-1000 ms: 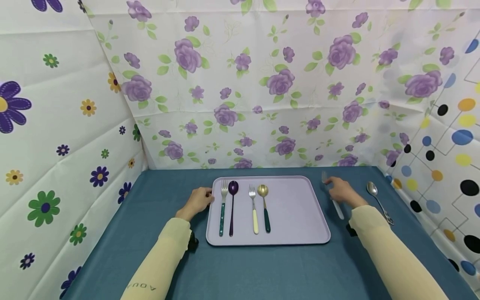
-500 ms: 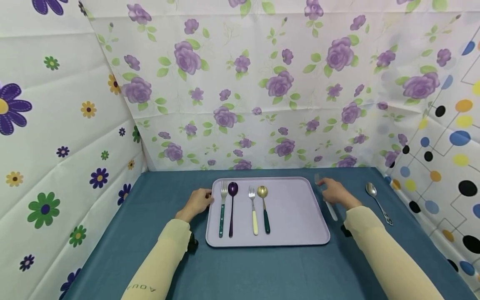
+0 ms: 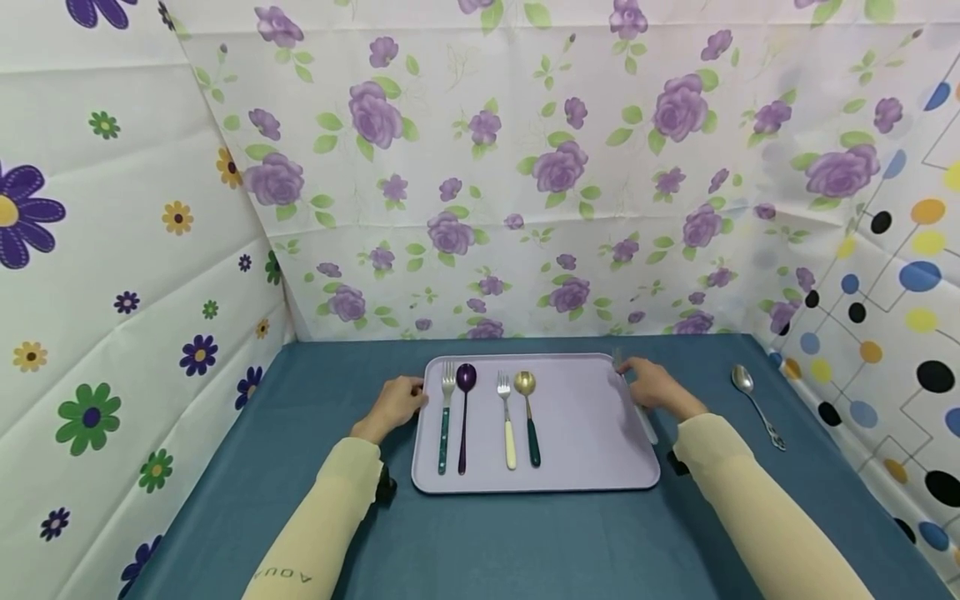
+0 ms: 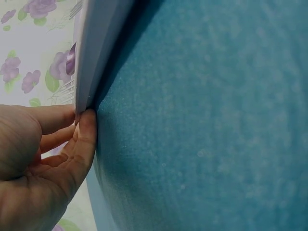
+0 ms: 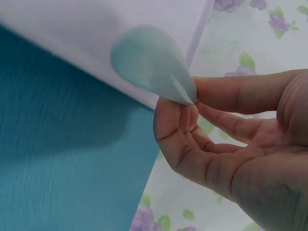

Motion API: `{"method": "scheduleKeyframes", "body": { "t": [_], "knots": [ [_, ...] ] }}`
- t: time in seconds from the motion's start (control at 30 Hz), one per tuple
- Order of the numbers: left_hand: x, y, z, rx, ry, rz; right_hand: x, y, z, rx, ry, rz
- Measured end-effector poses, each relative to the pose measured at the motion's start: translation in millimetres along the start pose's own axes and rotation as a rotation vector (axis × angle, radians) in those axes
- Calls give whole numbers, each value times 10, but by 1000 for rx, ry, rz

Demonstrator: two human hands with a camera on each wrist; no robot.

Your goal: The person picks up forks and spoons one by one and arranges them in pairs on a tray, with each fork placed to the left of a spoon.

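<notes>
At the left side of a pale lilac tray (image 3: 585,433), my left hand (image 3: 392,407) pinches the rim; the left wrist view has thumb and fingertips meeting at the tray wall (image 4: 94,53). My right hand (image 3: 655,387) holds a fork by its middle over the tray's right edge. The fork's whitish handle (image 3: 647,425) slants toward me, and its faint tines show past the fingers. In the right wrist view the pale, rounded handle end (image 5: 149,62) juts from between thumb and fingers (image 5: 168,120).
On the tray lie a green-handled fork (image 3: 444,433), a purple spoon (image 3: 462,425), a cream-handled fork (image 3: 510,437) and a gold spoon with a green handle (image 3: 533,437). A silver spoon (image 3: 756,404) rests on the blue cloth (image 3: 525,542) at right. Flowered sheets (image 3: 480,167) stand behind.
My right hand has carried the fork leftward, from the cloth beside the tray to the tray's right edge. The left hand stays at the rim.
</notes>
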State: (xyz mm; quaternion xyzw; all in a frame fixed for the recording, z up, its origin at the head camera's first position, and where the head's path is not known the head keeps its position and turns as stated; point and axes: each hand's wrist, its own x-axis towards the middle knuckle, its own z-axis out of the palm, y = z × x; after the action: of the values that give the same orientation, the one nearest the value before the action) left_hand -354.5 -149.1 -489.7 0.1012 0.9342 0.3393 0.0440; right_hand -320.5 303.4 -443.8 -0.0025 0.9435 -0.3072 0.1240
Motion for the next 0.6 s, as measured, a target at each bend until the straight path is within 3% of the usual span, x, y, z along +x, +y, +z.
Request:
{"method": "scheduleKeyframes", "body": {
  "t": [0.6],
  "knots": [
    [-15, 0, -2, -8, 0, -1, 58, -268, 186, -9, 18, -17]
  ]
}}
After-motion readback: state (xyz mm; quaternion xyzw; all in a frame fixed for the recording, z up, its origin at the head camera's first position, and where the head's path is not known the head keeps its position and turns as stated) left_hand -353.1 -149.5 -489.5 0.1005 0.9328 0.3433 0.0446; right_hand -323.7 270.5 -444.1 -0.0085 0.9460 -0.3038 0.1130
